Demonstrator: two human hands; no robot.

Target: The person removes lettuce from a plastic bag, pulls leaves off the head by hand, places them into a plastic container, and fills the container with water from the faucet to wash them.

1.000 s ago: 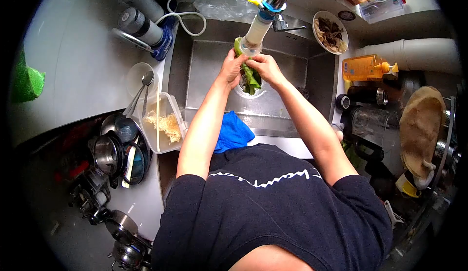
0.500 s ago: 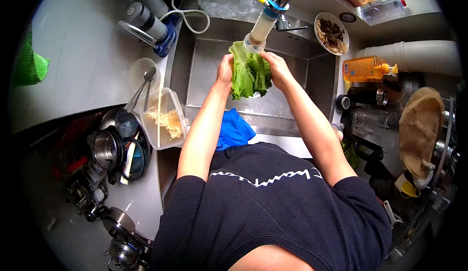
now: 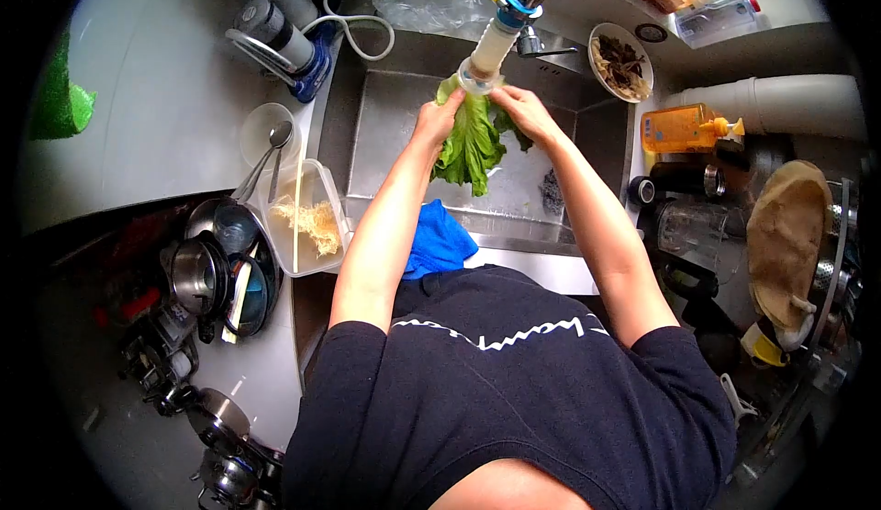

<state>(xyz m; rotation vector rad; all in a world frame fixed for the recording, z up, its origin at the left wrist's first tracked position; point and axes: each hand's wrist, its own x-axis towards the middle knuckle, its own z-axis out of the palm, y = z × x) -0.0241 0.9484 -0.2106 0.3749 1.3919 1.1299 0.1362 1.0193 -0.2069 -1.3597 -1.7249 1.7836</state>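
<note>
Green lettuce leaves (image 3: 472, 150) hang between my two hands, right under the filter-tipped faucet (image 3: 492, 49). My left hand (image 3: 440, 117) grips the upper left edge of the lettuce, its thumb close to the faucet's clear outlet. On the other side my right hand (image 3: 523, 113) pinches the upper right part, where a darker piece of leaf drops down below the fingers. The faucet's end hides the top of the leaves. Below them lies the floor of the steel sink (image 3: 385, 134).
Left of the sink stand a clear plastic tub (image 3: 328, 189) with noodle-like strands and stacked pans (image 3: 197, 276). A blue cloth (image 3: 439, 242) drapes over the front edge. At right are a bowl of dried food (image 3: 601, 77) and an orange soap bottle (image 3: 677, 130).
My left hand has moved right and up, nearer the faucet outlet. The lettuce has gone from spread wide to narrower and bunched, with a piece separated toward my right hand.
</note>
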